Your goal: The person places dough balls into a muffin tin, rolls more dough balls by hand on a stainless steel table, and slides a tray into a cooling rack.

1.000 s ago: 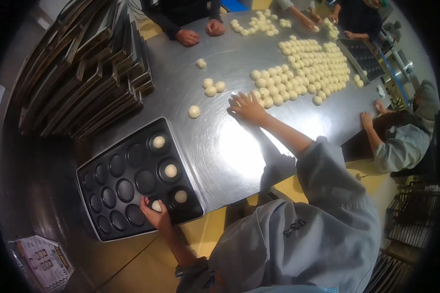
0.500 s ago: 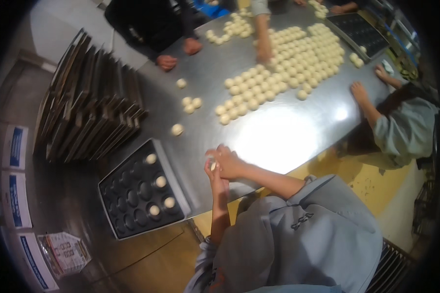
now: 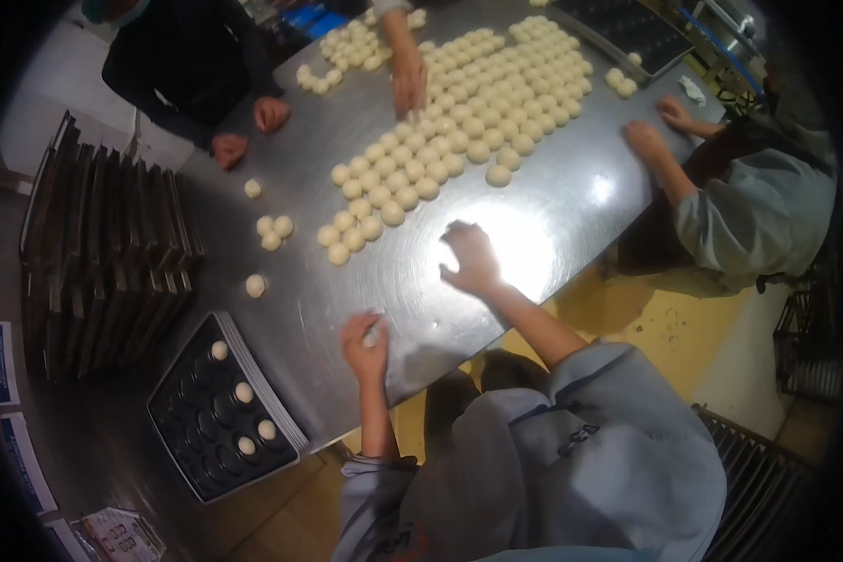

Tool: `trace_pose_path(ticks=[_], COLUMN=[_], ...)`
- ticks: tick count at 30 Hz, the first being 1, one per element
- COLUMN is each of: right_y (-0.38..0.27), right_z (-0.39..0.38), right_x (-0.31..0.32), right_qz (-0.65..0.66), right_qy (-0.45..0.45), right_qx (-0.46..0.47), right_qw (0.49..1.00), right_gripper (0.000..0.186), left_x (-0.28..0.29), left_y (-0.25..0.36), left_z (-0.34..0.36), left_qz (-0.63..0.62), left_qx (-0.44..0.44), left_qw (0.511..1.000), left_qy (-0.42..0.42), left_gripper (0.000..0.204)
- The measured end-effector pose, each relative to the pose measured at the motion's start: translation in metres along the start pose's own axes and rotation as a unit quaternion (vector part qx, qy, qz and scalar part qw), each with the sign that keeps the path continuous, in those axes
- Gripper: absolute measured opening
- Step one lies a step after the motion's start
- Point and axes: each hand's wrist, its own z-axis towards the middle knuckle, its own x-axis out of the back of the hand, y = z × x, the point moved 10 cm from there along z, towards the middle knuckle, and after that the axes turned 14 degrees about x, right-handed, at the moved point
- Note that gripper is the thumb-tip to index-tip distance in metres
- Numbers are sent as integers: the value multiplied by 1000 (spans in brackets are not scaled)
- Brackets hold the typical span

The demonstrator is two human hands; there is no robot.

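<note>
My left hand (image 3: 363, 348) is above the near edge of the steel table (image 3: 421, 328), its fingers curled round a small pale dough ball (image 3: 375, 332) that shows only in part. Farther right, my right hand (image 3: 471, 259) reaches over the bright glare on the table with fingers apart and nothing in them. Beyond it lies a large batch of round dough balls (image 3: 431, 155) in packed rows. A dark muffin tray (image 3: 197, 421) at the left has several dough balls in its cups. One loose dough ball (image 3: 256, 286) sits between that tray and the batch.
Stacked dark trays (image 3: 103, 253) stand at the left. Three dough balls (image 3: 273, 230) sit together near the far-left side. A co-worker's hand (image 3: 409, 84) is over the batch; other co-workers' hands rest at the far left and right. Another tray (image 3: 628, 33) is at the far right.
My hands were together round the dough ball and are now apart. The right one has moved away toward the batch. The whole view has shifted, with the table things lying farther left.
</note>
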Motion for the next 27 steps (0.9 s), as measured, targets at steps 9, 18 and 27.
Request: trace_pose_path(ticks=[9,18,27], right_y=[19,30,-31], right_z=[17,-36,-39], right_x=[47,36,11], right_qz=[-37,189,280], right_qy=[-46,-162,-177], right_qx=[26,-55,72], right_qw=[998,967,941], right_gripper=[18,21,10], left_x=[22,0,-16], left_y=[-2,-40,14], left_z=[14,-8,-37], left_qz=[101,32,-42], left_qx=[3,-23,-37], left_qw=[995,994,982], left_qy=[5,-104,-182], left_gripper=[23,13,10])
